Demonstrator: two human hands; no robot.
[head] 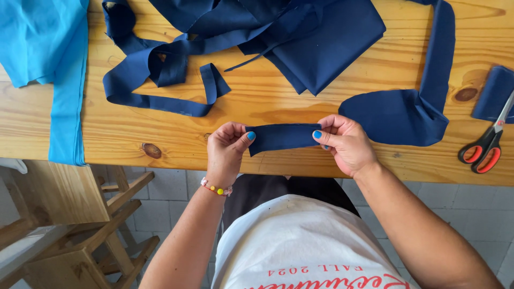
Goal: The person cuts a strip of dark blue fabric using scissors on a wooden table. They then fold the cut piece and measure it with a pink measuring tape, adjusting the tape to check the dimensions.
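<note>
A short navy fabric strip is stretched flat between both hands just above the near edge of the wooden table. My left hand pinches its left end between thumb and fingers; a beaded bracelet sits on that wrist. My right hand pinches the right end the same way. Both thumbs have blue-painted nails resting on the cloth.
Navy fabric pieces and long navy strips lie across the far table. A rounded navy piece lies right of my hands. Light blue cloth drapes the left edge. Red-handled scissors lie at far right. A wooden stool stands below left.
</note>
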